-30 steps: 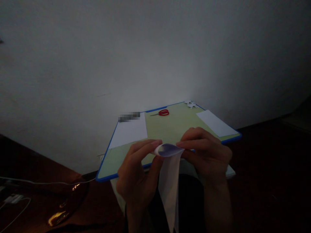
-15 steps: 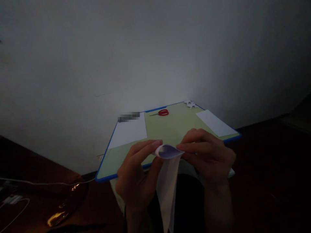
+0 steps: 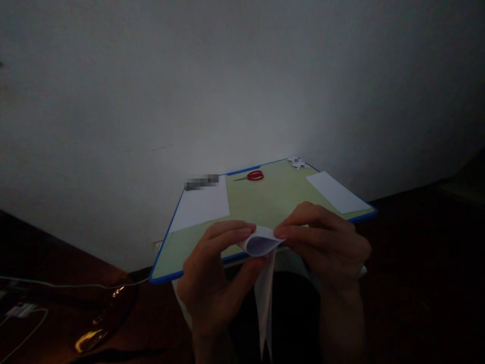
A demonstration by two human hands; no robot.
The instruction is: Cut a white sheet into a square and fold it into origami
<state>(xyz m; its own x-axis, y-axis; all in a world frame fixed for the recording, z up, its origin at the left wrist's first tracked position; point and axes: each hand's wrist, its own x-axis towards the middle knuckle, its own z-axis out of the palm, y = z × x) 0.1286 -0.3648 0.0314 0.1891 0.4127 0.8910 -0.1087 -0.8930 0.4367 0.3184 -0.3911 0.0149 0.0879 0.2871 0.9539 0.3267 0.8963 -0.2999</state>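
Blue-rimmed table [image 3: 273,194]: stands before us, its green top holding paper and scissors.
Paper sheets: left sheet [image 3: 200,205] and right sheet [image 3: 337,194] lie at the sides, seemingly away from our hands.
Left hand [image 3: 215,278]: fingers above, thumb below, pinching the looped paper [image 3: 265,245], likely to keep it rounded.
Right hand [image 3: 328,247]: fingertips pinch its edges together.
Looped paper: between our hands, tail hanging.
Red-handled scissors [image 3: 256,176]: far, probably out of our way.
Paper cut-outs [image 3: 298,164]: far right corner.
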